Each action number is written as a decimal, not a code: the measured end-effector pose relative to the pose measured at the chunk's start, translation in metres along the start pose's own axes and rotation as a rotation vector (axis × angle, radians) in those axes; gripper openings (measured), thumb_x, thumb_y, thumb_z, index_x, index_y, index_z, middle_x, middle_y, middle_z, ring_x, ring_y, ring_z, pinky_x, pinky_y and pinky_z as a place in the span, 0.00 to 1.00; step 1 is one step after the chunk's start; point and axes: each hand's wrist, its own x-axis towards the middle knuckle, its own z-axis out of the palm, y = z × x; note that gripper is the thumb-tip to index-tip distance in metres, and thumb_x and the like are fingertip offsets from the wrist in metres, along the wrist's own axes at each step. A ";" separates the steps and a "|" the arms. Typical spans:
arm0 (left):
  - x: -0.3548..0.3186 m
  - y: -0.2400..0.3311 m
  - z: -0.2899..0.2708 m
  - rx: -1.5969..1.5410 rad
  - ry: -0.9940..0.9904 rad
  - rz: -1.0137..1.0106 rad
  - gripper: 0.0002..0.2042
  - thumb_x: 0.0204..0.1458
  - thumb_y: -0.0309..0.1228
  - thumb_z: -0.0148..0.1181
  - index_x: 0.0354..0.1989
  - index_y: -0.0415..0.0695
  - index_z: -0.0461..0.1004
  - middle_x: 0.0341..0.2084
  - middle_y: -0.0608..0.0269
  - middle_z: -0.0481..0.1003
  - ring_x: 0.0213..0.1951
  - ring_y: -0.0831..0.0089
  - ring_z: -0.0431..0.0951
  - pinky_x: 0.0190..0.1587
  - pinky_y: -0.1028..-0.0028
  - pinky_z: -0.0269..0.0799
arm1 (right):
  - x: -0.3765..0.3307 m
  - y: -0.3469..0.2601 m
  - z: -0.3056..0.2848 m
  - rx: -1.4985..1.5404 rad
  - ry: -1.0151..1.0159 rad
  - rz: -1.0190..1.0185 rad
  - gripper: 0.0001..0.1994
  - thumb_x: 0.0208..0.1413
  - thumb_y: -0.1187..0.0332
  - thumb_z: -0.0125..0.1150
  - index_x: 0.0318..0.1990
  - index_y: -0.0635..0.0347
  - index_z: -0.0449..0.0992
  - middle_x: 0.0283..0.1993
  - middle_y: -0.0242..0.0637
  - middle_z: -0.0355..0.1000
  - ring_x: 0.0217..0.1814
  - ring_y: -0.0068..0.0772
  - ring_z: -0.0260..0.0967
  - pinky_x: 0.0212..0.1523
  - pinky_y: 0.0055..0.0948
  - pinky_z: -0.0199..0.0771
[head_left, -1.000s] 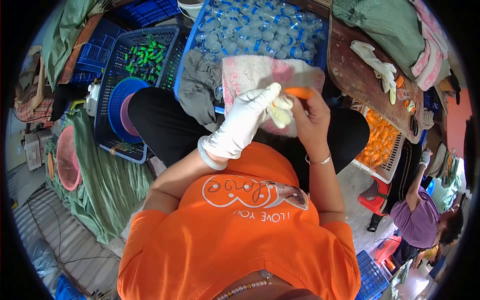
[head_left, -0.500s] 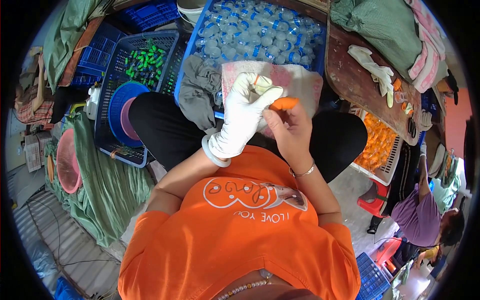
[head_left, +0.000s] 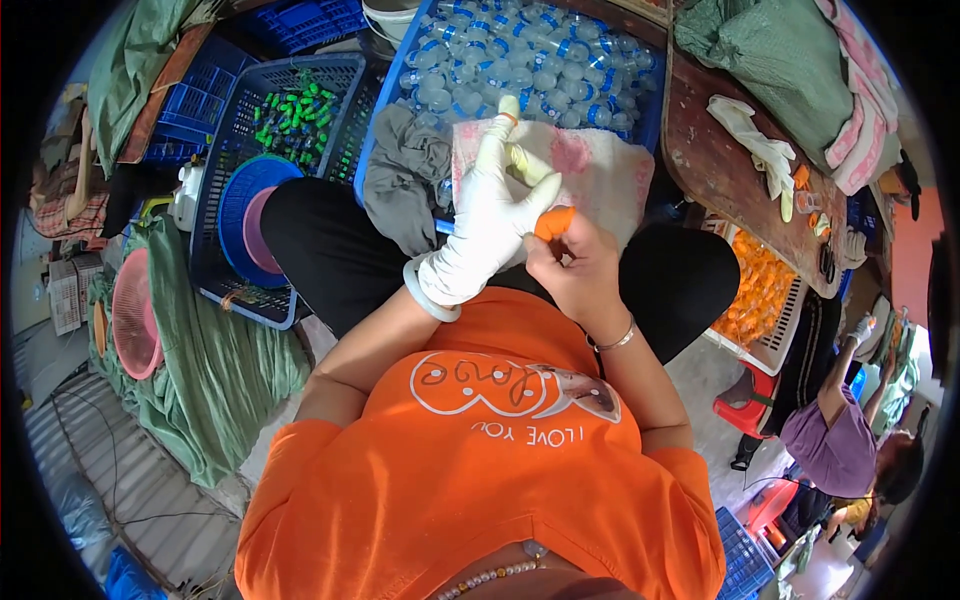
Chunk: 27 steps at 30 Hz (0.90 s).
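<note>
A white glove (head_left: 470,262) covers my left hand (head_left: 485,225). Its index finger points away from me, with a thin orange band near the tip, and the thumb stands apart. My right hand (head_left: 578,262) is bare apart from an orange finger cot (head_left: 554,223) on one finger. Its fingers are curled, with the thumb pressed in, beside the glove's thumb base; whatever they pinch is hidden. Beneath both hands, a pink and white towel (head_left: 610,175) lies over the near edge of a blue crate (head_left: 382,108) full of small clear bottles (head_left: 520,62) with blue bands.
A grey cloth (head_left: 405,180) hangs over the crate's left corner. Farther left, a dark blue basket (head_left: 215,215) holds green-capped pieces and a blue basin (head_left: 235,200). At right, a wooden table (head_left: 700,130) bears spare gloves (head_left: 755,140), above a white crate (head_left: 780,330) of orange pieces. A co-worker (head_left: 830,440) is beyond.
My left index finger has straightened from a curl and the gloved hand has opened. The right fingers have curled in more, staying beside the glove. At right, the co-worker's arm has shifted.
</note>
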 end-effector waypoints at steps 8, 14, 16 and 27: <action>-0.002 -0.005 -0.002 -0.203 -0.199 -0.186 0.36 0.50 0.20 0.57 0.67 0.41 0.47 0.42 0.63 0.70 0.38 0.79 0.68 0.47 0.78 0.67 | 0.001 -0.005 -0.010 -0.251 -0.065 -0.181 0.06 0.48 0.77 0.62 0.33 0.62 0.71 0.21 0.27 0.65 0.20 0.13 0.60 0.21 0.16 0.60; -0.006 0.011 -0.007 -1.002 -0.367 -0.516 0.28 0.55 0.28 0.53 0.64 0.38 0.54 0.43 0.61 0.70 0.41 0.74 0.70 0.52 0.70 0.66 | 0.023 -0.004 -0.029 0.269 0.333 0.151 0.08 0.54 0.72 0.60 0.41 0.63 0.74 0.24 0.27 0.67 0.19 0.13 0.58 0.19 0.15 0.56; -0.007 0.010 -0.006 -1.192 -0.411 -0.589 0.27 0.56 0.30 0.52 0.64 0.38 0.55 0.43 0.61 0.70 0.41 0.74 0.71 0.53 0.68 0.66 | 0.024 -0.002 -0.031 0.318 0.304 0.196 0.08 0.55 0.72 0.59 0.42 0.63 0.74 0.25 0.27 0.67 0.19 0.13 0.57 0.19 0.15 0.55; -0.012 0.008 -0.006 -1.106 -0.279 -0.728 0.10 0.58 0.26 0.50 0.46 0.38 0.72 0.34 0.67 0.74 0.34 0.76 0.73 0.48 0.70 0.70 | 0.016 0.005 -0.025 0.318 0.168 0.120 0.09 0.57 0.72 0.58 0.44 0.64 0.74 0.28 0.26 0.69 0.22 0.12 0.58 0.21 0.14 0.56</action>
